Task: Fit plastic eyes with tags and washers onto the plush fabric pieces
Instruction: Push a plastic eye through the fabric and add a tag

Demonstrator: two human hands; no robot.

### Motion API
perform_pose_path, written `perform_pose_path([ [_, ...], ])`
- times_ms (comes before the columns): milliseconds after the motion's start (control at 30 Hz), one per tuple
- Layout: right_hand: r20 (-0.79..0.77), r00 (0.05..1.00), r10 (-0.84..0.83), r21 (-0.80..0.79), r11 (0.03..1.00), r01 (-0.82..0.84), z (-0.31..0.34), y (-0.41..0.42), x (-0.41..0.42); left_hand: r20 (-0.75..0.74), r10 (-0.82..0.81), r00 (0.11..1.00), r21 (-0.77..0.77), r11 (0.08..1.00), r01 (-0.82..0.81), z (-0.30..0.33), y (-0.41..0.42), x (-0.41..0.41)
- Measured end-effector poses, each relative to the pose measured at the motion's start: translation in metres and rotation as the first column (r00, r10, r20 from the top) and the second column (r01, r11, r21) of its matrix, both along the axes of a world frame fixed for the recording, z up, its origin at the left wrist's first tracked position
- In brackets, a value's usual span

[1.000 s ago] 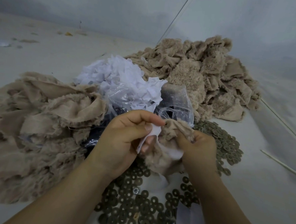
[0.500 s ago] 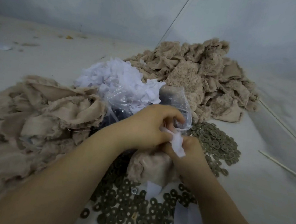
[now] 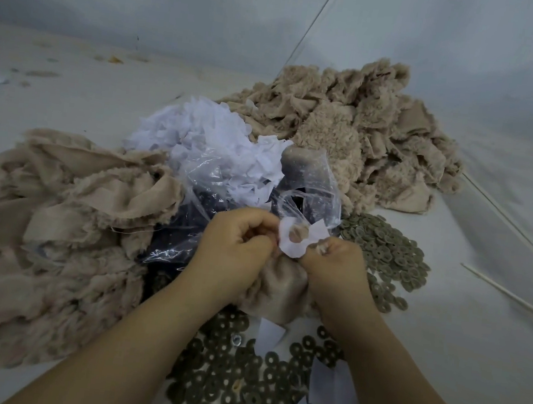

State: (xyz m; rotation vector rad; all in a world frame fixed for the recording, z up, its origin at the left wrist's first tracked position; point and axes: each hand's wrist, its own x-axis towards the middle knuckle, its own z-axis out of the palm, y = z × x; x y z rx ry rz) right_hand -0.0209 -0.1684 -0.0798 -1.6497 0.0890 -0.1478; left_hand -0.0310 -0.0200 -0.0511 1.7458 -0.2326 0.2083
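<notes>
Between both hands hangs a beige plush fabric piece (image 3: 277, 290). At its top edge sits a white tag (image 3: 292, 242) with a round washer or eye stem showing through its middle. My left hand (image 3: 237, 248) grips the fabric at the tag's left side, fingers curled. My right hand (image 3: 334, 265) pinches the fabric and the tag's right side. Any plastic eye stays hidden under the tag and fingers. Olive washers (image 3: 385, 250) lie spread to the right and more washers (image 3: 240, 380) lie under my forearms.
A pile of white tags (image 3: 205, 142) sits in a clear plastic bag (image 3: 306, 186) just behind my hands. Plush pieces are heaped at left (image 3: 58, 229) and at back right (image 3: 357, 135). Thin white sticks (image 3: 511, 296) lie at right on the grey surface.
The tag now lies flat on top of the fabric with the round part through its hole. My left hand has drawn back to the left of it; both hands sit slightly lower.
</notes>
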Motion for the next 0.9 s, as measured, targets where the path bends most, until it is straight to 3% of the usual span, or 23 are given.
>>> perform_pose_path([
  [33,0.008,1.0,-0.006,-0.004,1.0,0.006,0.0,-0.001,0.0,-0.014,-0.021,1.0,-0.023,1.0,0.021,0.001,0.002,0.0],
  [100,0.0,1.0,-0.005,-0.005,1.0,0.005,0.0,-0.002,0.0,0.006,-0.04,0.999,0.073,0.997,0.04,-0.001,0.003,-0.002],
  [167,-0.002,1.0,-0.021,-0.019,1.0,0.021,0.001,-0.001,0.0,0.045,0.024,0.999,0.141,0.99,-0.03,-0.004,0.002,-0.002],
  [267,0.037,0.998,-0.042,-0.06,0.997,0.044,-0.002,-0.001,0.0,0.054,0.153,0.987,0.095,0.983,-0.158,-0.007,0.001,0.003],
  [333,0.049,0.999,-0.002,-0.025,1.0,0.003,0.0,0.002,-0.001,0.014,0.154,0.988,0.018,0.988,-0.155,-0.007,0.004,0.006],
  [400,0.033,0.999,0.019,0.004,1.0,-0.019,0.002,0.004,-0.002,-0.059,0.045,0.997,-0.135,0.989,-0.052,-0.004,0.007,0.005],
  [467,0.037,0.998,0.042,0.04,0.998,-0.044,0.003,0.002,-0.002,-0.115,-0.198,0.973,-0.302,0.94,0.156,-0.001,0.009,0.001],
  [533,0.031,0.99,0.14,0.068,0.988,-0.141,0.004,0.002,-0.007,-0.149,-0.405,0.902,-0.391,0.862,0.323,0.002,0.007,-0.004],
  [567,0.014,0.983,0.181,0.077,0.98,-0.181,0.002,0.002,-0.007,-0.17,-0.43,0.887,-0.389,0.856,0.34,0.003,0.004,-0.006],
  [667,-0.102,0.979,0.177,0.099,0.981,-0.167,-0.001,0.001,-0.003,-0.18,-0.251,0.951,-0.253,0.946,0.201,-0.001,-0.002,-0.006],
  [900,0.108,0.974,0.201,-0.19,0.966,-0.178,0.016,0.003,-0.006,-0.071,-0.051,0.996,-0.123,0.992,0.042,-0.007,-0.002,-0.002],
])
